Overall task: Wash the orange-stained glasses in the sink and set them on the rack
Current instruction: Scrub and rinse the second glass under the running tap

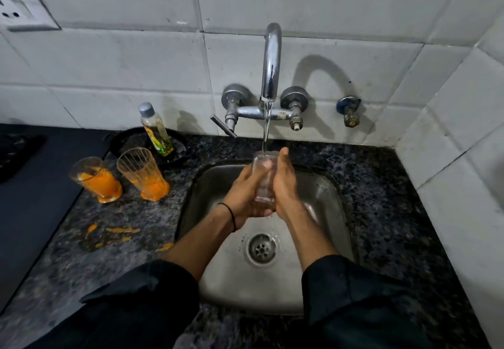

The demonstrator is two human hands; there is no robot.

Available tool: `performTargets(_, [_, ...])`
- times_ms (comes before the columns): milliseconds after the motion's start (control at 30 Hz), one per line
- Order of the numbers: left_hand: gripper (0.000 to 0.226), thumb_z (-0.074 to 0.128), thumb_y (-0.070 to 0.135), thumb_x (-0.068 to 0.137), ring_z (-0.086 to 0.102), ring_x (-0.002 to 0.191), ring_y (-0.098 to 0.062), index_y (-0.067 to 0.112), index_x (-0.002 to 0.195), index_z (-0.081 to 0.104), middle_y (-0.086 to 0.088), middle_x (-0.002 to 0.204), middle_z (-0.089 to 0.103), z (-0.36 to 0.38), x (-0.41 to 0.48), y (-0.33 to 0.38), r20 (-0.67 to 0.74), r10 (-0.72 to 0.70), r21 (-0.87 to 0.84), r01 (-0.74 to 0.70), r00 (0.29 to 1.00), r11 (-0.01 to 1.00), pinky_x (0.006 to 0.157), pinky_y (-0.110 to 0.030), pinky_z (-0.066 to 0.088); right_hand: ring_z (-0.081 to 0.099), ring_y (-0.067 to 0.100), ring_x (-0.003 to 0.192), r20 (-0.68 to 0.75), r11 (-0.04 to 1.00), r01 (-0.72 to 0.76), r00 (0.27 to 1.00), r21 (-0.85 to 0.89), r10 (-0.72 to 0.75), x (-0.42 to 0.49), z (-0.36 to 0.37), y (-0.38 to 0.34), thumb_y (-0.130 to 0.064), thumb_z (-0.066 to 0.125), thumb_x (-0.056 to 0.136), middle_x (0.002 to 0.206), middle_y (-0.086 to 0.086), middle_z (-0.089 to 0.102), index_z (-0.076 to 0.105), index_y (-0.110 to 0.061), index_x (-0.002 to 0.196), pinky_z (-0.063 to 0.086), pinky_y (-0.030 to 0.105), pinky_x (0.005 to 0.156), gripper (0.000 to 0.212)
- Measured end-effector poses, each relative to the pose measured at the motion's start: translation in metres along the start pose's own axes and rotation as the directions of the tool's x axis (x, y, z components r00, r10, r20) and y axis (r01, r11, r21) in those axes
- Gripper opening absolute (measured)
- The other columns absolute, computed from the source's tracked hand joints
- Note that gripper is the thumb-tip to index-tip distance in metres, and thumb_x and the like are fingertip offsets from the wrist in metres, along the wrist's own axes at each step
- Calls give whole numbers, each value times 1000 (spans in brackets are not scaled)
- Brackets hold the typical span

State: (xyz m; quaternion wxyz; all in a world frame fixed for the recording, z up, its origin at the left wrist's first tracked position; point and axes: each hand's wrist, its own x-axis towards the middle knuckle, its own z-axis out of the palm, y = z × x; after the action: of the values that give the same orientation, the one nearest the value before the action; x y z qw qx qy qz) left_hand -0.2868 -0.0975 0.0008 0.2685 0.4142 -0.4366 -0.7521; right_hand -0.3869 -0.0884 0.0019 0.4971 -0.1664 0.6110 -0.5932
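Note:
A clear glass (pixel 264 182) stands upright over the steel sink (pixel 324 193), with water from the tap (pixel 271 62) running into its mouth. My left hand (pixel 242 196) grips it from the left and my right hand (pixel 285 185) grips it from the right, thumb up by the rim. Two orange-stained glasses stand on the counter left of the sink: one (pixel 95 179) further left, one (pixel 143 172) nearer the sink. Both hold orange residue at the bottom.
A dish soap bottle (pixel 156 130) stands on a black plate behind the stained glasses. Orange smears (pixel 122 230) mark the granite counter (pixel 381 198). A dark mat (pixel 35 185) lies at the left. Tiled walls close in behind and on the right. No rack is in view.

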Motion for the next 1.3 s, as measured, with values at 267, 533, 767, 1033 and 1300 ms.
performTargets(267, [41, 44, 37, 100, 70, 90, -23, 11, 123, 66, -10, 108, 72, -4, 24, -11, -118, -259, -595, 140, 959, 791, 76, -35, 57, 67, 14, 88, 89, 875, 454, 891, -170, -445, -10, 4, 9, -21, 71, 91, 106, 1, 63, 40, -28, 120, 58, 32, 75, 43])
performTargets(533, [31, 69, 31, 88, 66, 102, -23, 9, 111, 65, -8, 108, 70, 31, -9, -23, -460, 119, -110, -190, 880, 976, 88, -35, 54, 64, 18, 79, -200, 899, 437, 883, 24, -424, -6, 0, 18, -22, 68, 94, 109, 18, 62, 33, -25, 119, 53, 19, 59, 43])
performTargets(767, [18, 58, 29, 96, 53, 101, -21, 13, 94, 65, 1, 107, 59, 22, -19, -23, -326, 698, 549, -473, 638, 689, 86, -23, 44, 64, 26, 91, -104, 875, 204, 979, 438, -176, -8, 3, 7, -20, 69, 93, 115, 13, 62, 56, -24, 127, 56, 31, 63, 36])
performTargets(1033, [12, 68, 33, 90, 62, 82, -8, 22, 86, 71, 4, 84, 71, -5, -4, 43, 208, 598, 719, -536, 774, 442, 75, -27, 50, 74, 24, 84, 201, 943, -247, 958, 223, 203, -14, -29, -4, -41, 50, 101, 105, 13, 76, 68, -9, 119, 61, 41, 78, 41])
performTargets(1300, [84, 88, 22, 70, 35, 123, -8, 29, 134, 34, 6, 136, 31, 21, -6, 28, -170, 621, 507, -472, 765, 721, 99, -9, 32, 69, 26, 98, 255, 867, -337, 933, 367, 254, -36, -5, 11, -49, 52, 99, 96, 15, 77, 69, -10, 113, 53, 38, 89, 45])
